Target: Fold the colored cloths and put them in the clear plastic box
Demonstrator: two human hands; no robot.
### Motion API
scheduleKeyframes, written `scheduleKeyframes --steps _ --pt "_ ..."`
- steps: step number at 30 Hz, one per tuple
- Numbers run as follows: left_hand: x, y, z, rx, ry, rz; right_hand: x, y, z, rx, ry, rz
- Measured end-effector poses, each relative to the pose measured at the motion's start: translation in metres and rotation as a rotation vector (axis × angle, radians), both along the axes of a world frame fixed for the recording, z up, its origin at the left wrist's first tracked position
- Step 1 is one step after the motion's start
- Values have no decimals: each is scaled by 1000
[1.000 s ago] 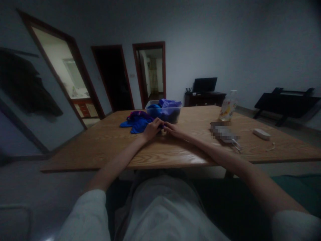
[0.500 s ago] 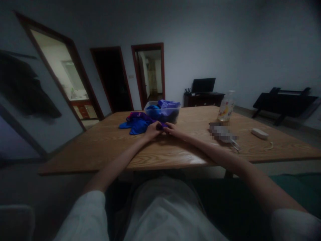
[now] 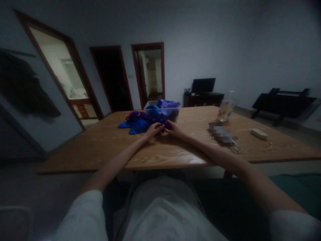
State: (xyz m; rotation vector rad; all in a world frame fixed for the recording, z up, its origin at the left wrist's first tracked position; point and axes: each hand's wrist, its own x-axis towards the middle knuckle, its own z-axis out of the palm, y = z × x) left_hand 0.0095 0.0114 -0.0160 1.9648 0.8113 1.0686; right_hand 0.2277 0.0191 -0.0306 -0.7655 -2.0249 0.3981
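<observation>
Both my hands meet near the middle of the wooden table (image 3: 105,140). My left hand (image 3: 153,130) is closed on the dark purple cloth (image 3: 149,119), and my right hand (image 3: 172,129) pinches the same cloth beside it. To the left of the hands the cloth merges with a blue cloth (image 3: 137,126) and a magenta patch, lying crumpled on the table. Just behind them is a clear plastic bin (image 3: 178,108) holding purple and blue fabric (image 3: 168,104). The fingertips are partly hidden by the hands and the dim light.
A clear patterned bottle (image 3: 225,108) stands at the right rear of the table. In front of it lies a blurred greyish item (image 3: 222,133) with a strap. Farther right is a white oblong case (image 3: 259,134) with a cord.
The hands have shifted slightly against each other, and the dark opening of the cloth between them is no longer visible. The cloth pile and bin stay in place.
</observation>
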Motion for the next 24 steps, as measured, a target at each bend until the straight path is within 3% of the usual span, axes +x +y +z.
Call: scheduleKeyframes --steps 6,12,16,20,24 --pt "3 -9 8 102 -27 93 -6 -6 -1 8 14 -35" --pt "2 -15 16 228 -21 216 -2 -4 -3 -241 54 119" --pt "-4 -17 18 405 88 245 -1 -9 1 -473 62 227" --pt "-9 -22 23 629 186 276 -5 -19 10 -638 202 264" --pt "-11 -27 28 821 301 352 -10 -24 20 -586 301 270"
